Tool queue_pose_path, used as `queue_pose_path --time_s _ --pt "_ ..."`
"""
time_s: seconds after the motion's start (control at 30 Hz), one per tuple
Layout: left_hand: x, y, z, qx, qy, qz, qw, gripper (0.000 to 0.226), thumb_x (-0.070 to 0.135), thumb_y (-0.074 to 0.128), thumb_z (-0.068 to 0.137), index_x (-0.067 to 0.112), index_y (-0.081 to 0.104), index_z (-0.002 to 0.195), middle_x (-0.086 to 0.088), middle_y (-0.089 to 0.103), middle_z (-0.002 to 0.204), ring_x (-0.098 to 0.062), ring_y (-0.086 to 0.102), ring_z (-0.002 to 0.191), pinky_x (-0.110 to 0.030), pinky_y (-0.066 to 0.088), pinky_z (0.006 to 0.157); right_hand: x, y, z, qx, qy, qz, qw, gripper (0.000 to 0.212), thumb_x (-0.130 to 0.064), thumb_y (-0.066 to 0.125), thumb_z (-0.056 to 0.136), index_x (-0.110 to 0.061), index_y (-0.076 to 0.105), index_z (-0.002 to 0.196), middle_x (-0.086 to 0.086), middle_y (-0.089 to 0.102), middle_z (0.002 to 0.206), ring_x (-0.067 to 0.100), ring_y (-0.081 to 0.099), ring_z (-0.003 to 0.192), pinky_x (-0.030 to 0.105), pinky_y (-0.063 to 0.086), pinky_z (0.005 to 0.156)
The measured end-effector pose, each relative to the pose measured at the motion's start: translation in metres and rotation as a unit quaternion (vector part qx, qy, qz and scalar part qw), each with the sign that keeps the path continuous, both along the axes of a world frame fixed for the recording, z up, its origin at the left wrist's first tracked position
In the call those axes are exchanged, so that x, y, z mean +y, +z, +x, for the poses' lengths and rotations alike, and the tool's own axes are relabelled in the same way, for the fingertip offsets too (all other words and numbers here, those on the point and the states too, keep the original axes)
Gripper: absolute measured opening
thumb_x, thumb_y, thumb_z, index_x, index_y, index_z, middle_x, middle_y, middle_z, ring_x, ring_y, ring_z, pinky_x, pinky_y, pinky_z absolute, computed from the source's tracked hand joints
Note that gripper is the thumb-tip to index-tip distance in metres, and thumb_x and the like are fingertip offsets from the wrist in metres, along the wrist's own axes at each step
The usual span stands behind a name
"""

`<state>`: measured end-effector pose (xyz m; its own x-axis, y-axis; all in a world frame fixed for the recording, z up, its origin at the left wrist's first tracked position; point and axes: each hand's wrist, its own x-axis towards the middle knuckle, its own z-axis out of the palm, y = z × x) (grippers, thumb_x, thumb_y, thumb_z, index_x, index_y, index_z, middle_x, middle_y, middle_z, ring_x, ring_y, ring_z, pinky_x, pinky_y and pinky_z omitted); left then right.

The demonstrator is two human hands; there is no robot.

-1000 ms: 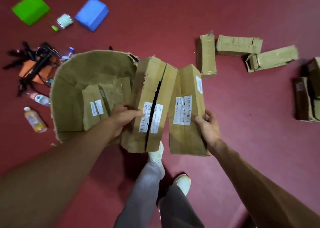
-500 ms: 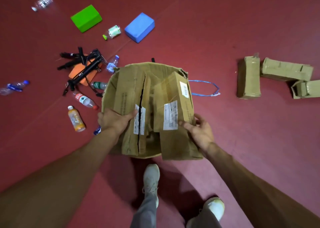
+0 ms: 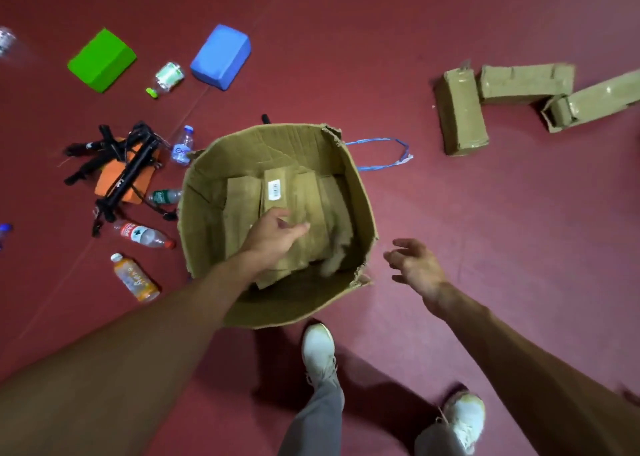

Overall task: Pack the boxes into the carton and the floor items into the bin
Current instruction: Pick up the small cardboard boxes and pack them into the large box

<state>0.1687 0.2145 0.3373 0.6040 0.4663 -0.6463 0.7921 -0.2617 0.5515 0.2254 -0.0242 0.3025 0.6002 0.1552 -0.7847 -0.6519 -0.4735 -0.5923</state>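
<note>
Pressing the boxes [image 3: 311,199] flat, side by side inside the carton [image 3: 363,196], suits the left hand [image 3: 273,235], its grip slack and, as far as the blur shows, empty, while the right hand [image 3: 417,268], grip spread open beside it, is free to fetch the loose boxes [image 3: 462,116] on the floor [image 3: 485,230].

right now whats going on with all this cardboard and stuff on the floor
A person stands over an open carton, packing it. The left hand reaches inside over the boxes already in it, holding nothing; the right hand hangs open just outside the right rim. Three loose boxes lie on the floor to the right. Bottles, a green block, a blue block and a black tripod lie to the left, not yet binned.
</note>
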Motion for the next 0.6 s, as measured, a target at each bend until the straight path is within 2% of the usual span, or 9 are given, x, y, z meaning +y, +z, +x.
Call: queue_pose_path --time_s 0.1,0.17,0.27,0.37,0.5,0.6 --pt "-0.059 0.001 0.017 -0.003 -0.056 -0.034 0.998 0.049 0.045 0.065 0.083 0.025 0.051 0.126 0.008 0.055 0.105 -0.01 0.056 0.093 -0.021 0.038 0.075 -0.063 0.008 -0.005 -0.003 -0.075 0.0 0.997 0.036 -0.013 0.061 0.089 -0.011 0.052 0.124 0.009 0.061 0.109 0.023 0.059 0.096 0.039 0.053 0.085" --pt "-0.112 0.001 0.025 -0.009 -0.091 -0.042 0.995 0.043 0.041 0.066 0.083 0.023 0.055 0.12 0.009 0.056 0.099 -0.013 0.057 0.095 -0.02 0.037 0.076 -0.114 0.013 -0.014 -0.004 -0.123 0.001 0.992 0.035 -0.011 0.06 0.089 -0.009 0.052 0.123 0.009 0.06 0.106 0.022 0.058 0.093 0.04 0.052 0.084" --pt "-0.203 -0.001 0.033 -0.015 -0.152 -0.044 0.987 0.035 0.034 0.07 0.082 0.02 0.059 0.113 0.006 0.059 0.098 -0.011 0.06 0.088 -0.013 0.042 0.07 -0.2 0.014 -0.034 -0.01 -0.187 0.0 0.982 0.032 -0.011 0.058 0.091 -0.008 0.052 0.123 0.009 0.058 0.106 0.022 0.057 0.091 0.039 0.051 0.082" --pt "-0.301 -0.003 0.033 -0.005 -0.221 -0.033 0.975 0.037 0.034 0.071 0.081 0.018 0.062 0.113 0.004 0.058 0.096 -0.016 0.059 0.093 -0.023 0.043 0.083 -0.295 0.016 -0.061 -0.029 -0.247 -0.008 0.969 0.032 -0.015 0.055 0.094 -0.006 0.053 0.124 0.009 0.057 0.105 0.023 0.057 0.089 0.039 0.051 0.079" --pt "-0.442 0.005 0.02 0.004 -0.309 -0.046 0.95 0.028 0.035 0.071 0.08 0.022 0.062 0.104 0.002 0.061 0.098 -0.017 0.061 0.094 -0.024 0.043 0.086 -0.428 0.028 -0.116 -0.033 -0.326 -0.029 0.944 0.032 -0.014 0.056 0.093 -0.006 0.053 0.123 0.01 0.058 0.105 0.023 0.057 0.089 0.038 0.049 0.078" --pt "-0.544 0.018 0.006 0.006 -0.375 -0.057 0.925 0.026 0.039 0.069 0.081 0.026 0.063 0.104 0.004 0.063 0.102 -0.012 0.06 0.094 -0.02 0.04 0.085 -0.517 0.037 -0.158 -0.029 -0.368 -0.047 0.928 0.034 -0.014 0.058 0.092 -0.005 0.053 0.124 0.01 0.059 0.102 0.023 0.055 0.086 0.04 0.049 0.078"
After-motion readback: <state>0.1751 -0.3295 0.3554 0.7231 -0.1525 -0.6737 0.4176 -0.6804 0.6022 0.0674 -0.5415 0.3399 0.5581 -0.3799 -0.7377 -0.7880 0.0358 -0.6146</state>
